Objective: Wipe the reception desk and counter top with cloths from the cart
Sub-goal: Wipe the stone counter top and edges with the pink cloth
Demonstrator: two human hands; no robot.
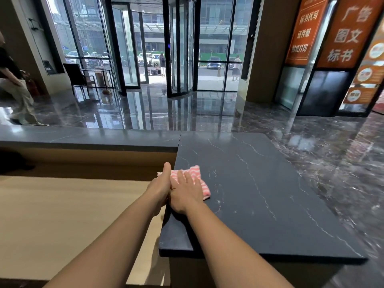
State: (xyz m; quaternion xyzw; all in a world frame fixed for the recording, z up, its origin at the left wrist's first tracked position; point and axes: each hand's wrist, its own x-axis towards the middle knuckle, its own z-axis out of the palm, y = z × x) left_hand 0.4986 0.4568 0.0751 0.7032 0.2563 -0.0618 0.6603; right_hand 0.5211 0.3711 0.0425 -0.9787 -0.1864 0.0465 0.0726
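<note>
A pink and white striped cloth (197, 173) lies on the dark marble counter top (259, 183), near its left edge. My right hand (185, 192) rests flat on the cloth with its fingers straight. My left hand (161, 183) is held against the counter's left edge beside the cloth, thumb pointing up; its fingers are hidden below the edge. The lower wooden desk (62, 215) spreads out to the left.
A narrow dark ledge (89, 138) runs along the far side of the wooden desk. Beyond it lie a glossy lobby floor, a revolving glass door and orange signs on the right. A person walks at the far left (14, 84).
</note>
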